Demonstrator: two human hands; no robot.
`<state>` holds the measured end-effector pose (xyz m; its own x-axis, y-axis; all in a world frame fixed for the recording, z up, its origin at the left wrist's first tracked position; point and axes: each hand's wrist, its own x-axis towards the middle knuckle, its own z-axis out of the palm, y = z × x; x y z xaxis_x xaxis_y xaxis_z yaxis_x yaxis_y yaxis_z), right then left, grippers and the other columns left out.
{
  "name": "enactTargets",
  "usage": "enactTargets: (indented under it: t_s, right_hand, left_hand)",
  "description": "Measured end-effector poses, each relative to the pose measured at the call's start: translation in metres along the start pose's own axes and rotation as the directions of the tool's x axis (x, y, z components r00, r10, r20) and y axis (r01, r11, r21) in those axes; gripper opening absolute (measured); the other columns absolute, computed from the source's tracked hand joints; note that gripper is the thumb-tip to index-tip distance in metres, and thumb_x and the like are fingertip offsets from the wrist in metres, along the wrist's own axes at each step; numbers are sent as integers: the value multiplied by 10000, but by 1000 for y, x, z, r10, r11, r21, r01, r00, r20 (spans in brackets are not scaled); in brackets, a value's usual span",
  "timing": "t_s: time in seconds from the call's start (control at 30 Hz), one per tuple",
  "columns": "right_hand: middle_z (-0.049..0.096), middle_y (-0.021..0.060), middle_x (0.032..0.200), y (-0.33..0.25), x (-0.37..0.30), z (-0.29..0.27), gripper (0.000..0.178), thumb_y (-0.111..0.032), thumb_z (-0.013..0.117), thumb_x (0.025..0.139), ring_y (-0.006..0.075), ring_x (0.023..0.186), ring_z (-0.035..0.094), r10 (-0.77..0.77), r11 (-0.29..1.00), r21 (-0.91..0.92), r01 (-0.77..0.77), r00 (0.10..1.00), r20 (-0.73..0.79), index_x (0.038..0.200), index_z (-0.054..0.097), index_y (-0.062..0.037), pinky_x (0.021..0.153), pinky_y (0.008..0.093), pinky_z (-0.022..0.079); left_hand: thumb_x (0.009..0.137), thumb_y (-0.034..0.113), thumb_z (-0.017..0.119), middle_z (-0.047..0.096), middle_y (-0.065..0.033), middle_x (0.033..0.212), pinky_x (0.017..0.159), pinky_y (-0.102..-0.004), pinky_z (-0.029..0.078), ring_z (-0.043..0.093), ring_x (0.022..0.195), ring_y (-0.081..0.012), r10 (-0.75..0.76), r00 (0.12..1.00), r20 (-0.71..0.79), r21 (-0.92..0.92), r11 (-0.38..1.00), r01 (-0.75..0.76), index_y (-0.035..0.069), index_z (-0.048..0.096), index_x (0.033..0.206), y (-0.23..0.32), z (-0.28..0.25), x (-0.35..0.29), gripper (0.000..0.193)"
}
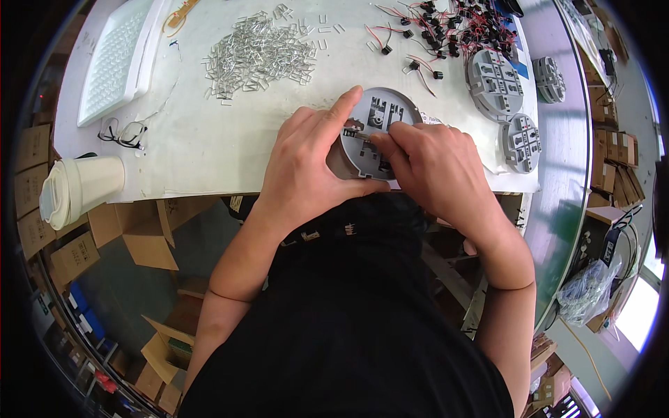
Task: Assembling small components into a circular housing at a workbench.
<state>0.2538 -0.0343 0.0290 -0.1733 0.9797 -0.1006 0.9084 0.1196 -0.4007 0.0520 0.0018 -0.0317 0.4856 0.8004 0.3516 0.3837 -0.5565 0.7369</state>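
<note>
A round grey plastic base (382, 111) with slots and small fittings lies at the near edge of the white work surface (209, 139). My left hand (306, 160) grips its left rim, thumb under the edge and index finger stretched across its top. My right hand (432, 164) rests on its lower right part, fingertips pinched on a small metal piece at the middle of the base. Both hands hide the lower half of the base.
A heap of small metal clips (254, 56) lies at the back. Red and black wired connectors (446, 31) are spread at the back right. Three more grey bases (493, 80) (523, 143) (549, 78) lie right. A white tray (115, 59) and a lidded cup (80, 188) are on the left.
</note>
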Motion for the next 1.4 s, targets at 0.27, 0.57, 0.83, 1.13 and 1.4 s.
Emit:
enactTargets:
  t_s: [0.27,0.57,0.83,1.13,1.4]
  right_hand:
    - [634,191,651,2,3,2,385,-284,676,1041,448,626,620,-13,1000,19,14,1000,-9,751,627,-36,571,528,483]
    - [641,199,633,-14,6,2,391,-301,677,1035,446,600,639,-96,978,-183,95,995,4,741,660,-44,555,514,515]
    - [651,187,633,-18,8,-5,373,-290,668,1037,427,591,652,-158,972,-172,158,987,16,749,682,-52,552,509,521]
    - [719,104,687,-19,7,-3,245,-274,670,1014,312,619,734,-161,918,-352,185,982,96,854,818,-163,512,402,560]
    - [682,164,727,0,4,-29,303,-320,710,1002,388,682,704,-9,995,-99,21,993,114,872,724,-47,608,471,544]
  left_hand:
    - [598,372,1030,720,-98,1004,919,-431,530,665,933,-288,5,1000,-9,3,1000,-5,26,547,1539,0,3,1,1113]
    - [611,406,1023,719,-104,989,902,-436,536,670,931,-291,32,999,-36,31,999,-31,9,556,1522,-3,9,-6,1098]
    - [638,455,1010,721,-103,994,901,-440,539,671,932,-297,13,1000,-14,32,999,-13,2,561,1512,-2,-3,-12,1082]
    - [621,460,1011,720,-104,994,911,-442,540,671,944,-297,26,1000,-12,42,999,-26,4,556,1522,-9,-1,-13,1107]
    - [731,257,956,722,-132,1096,956,-431,540,675,979,-318,-41,998,57,-82,996,46,-6,538,1536,10,-16,-10,944]
